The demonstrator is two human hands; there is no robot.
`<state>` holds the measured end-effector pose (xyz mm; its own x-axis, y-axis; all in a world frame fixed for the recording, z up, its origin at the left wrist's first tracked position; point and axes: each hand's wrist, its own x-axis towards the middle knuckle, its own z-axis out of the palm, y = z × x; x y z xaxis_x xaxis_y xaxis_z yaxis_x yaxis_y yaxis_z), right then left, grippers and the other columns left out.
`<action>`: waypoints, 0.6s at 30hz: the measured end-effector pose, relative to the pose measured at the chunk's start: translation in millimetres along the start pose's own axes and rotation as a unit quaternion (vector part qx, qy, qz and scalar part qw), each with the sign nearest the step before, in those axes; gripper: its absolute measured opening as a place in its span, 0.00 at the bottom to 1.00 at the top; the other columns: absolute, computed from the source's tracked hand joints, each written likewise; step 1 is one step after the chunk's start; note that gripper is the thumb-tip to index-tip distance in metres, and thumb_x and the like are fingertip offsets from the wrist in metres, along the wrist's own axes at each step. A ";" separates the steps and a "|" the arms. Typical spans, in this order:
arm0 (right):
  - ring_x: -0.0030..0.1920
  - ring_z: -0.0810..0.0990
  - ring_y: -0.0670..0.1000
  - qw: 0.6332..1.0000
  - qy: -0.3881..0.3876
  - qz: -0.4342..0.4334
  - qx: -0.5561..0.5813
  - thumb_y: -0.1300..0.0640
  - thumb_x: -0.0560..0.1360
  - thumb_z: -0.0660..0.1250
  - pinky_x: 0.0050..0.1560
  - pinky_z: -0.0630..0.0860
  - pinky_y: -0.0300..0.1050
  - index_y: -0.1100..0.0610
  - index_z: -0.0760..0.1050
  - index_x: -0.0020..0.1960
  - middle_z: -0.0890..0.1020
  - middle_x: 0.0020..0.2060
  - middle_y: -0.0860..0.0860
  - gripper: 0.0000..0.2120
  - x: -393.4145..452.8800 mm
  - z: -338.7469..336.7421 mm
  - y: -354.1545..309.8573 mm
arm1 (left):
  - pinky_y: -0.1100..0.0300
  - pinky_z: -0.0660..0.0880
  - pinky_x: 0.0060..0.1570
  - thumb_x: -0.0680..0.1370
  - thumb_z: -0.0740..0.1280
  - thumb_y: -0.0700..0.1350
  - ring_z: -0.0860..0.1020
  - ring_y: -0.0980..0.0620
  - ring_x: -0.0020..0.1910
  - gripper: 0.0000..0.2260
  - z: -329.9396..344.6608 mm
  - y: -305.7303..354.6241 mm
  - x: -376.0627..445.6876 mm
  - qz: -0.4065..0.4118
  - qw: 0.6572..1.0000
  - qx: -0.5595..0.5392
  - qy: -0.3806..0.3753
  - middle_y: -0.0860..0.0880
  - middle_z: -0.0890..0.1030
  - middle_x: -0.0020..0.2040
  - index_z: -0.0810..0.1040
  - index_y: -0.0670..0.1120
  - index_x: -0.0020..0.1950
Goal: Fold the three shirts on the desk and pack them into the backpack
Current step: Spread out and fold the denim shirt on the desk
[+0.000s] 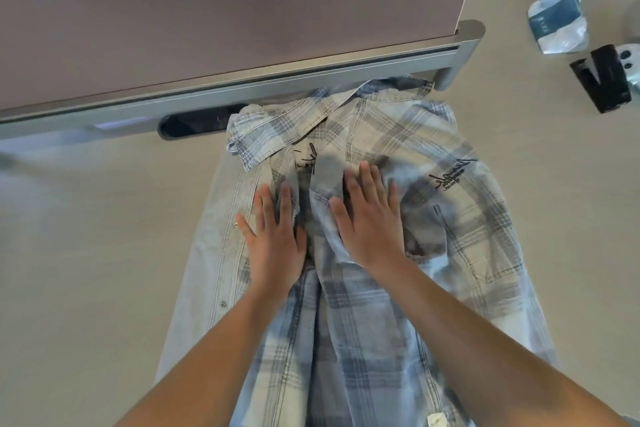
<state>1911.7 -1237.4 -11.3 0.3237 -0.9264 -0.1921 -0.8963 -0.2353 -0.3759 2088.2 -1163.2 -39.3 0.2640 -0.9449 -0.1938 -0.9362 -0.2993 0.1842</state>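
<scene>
A blue, grey and cream plaid shirt [450, 204] lies spread on the pale desk [86, 253], collar toward the far partition, with black script embroidered on its right chest. My left hand [273, 236] lies flat, fingers apart, on the shirt's left front panel beside the button placket. My right hand [370, 222] presses flat on the right front panel just below the collar. Both palms rest on the cloth without gripping it. The shirt's lower part runs out of the bottom of the view. No other shirt and no backpack is in view.
A brown partition [225, 17] with a grey metal rail [277, 83] runs along the desk's far edge, touching the collar. A dark oval cable slot [194, 123] sits under the rail. A crumpled blue-white packet [557, 21] and a black object [602, 80] lie at far right.
</scene>
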 end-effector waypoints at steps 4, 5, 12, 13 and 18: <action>0.85 0.41 0.55 0.997 -0.012 0.009 -0.077 0.32 0.84 0.37 0.82 0.39 0.64 0.50 0.45 0.86 0.46 0.85 0.54 0.36 1.4 25.7 2.3 | 0.26 0.50 0.76 0.84 0.56 0.54 0.48 0.41 0.84 0.33 -7.9 -40.6 -2.5 -0.001 1.000 0.014 0.005 0.42 0.48 0.85 0.46 0.51 0.86; 0.85 0.41 0.55 0.996 -0.008 0.010 -0.083 0.32 0.84 0.38 0.81 0.39 0.65 0.49 0.45 0.86 0.46 0.85 0.54 0.35 0.7 27.3 3.3 | 0.25 0.51 0.75 0.84 0.55 0.54 0.47 0.43 0.84 0.32 -9.6 -53.7 -3.2 0.000 1.000 0.017 0.003 0.44 0.48 0.85 0.45 0.51 0.86; 0.83 0.33 0.53 0.992 -0.033 0.058 -0.103 0.27 0.81 0.35 0.80 0.34 0.66 0.47 0.41 0.86 0.38 0.84 0.52 0.40 -0.5 27.2 -8.1 | 0.22 0.52 0.72 0.85 0.54 0.54 0.53 0.37 0.83 0.30 -35.7 -124.0 -3.8 -0.035 0.999 0.028 -0.019 0.51 0.48 0.86 0.48 0.52 0.86; 0.83 0.33 0.53 0.991 -0.041 0.064 -0.112 0.27 0.80 0.34 0.80 0.35 0.66 0.47 0.40 0.86 0.36 0.84 0.52 0.40 -0.2 27.4 -9.0 | 0.21 0.53 0.71 0.86 0.54 0.54 0.55 0.36 0.82 0.29 -38.8 -132.3 -2.9 -0.034 0.999 0.034 -0.018 0.50 0.50 0.86 0.49 0.51 0.86; 0.85 0.46 0.55 0.991 0.002 0.086 -0.103 0.30 0.81 0.41 0.81 0.47 0.68 0.51 0.53 0.85 0.49 0.85 0.54 0.39 4.4 17.7 -26.4 | 0.28 0.51 0.75 0.83 0.52 0.56 0.52 0.41 0.83 0.32 -56.1 -142.8 9.6 -0.068 0.994 0.061 -0.056 0.50 0.48 0.86 0.45 0.52 0.86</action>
<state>1942.1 -1230.1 -18.3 0.1592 -0.9592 -0.2338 -0.9813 -0.1277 -0.1441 2237.4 -1137.0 -13.4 0.3680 -0.8742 -0.3169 -0.9170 -0.3977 0.0323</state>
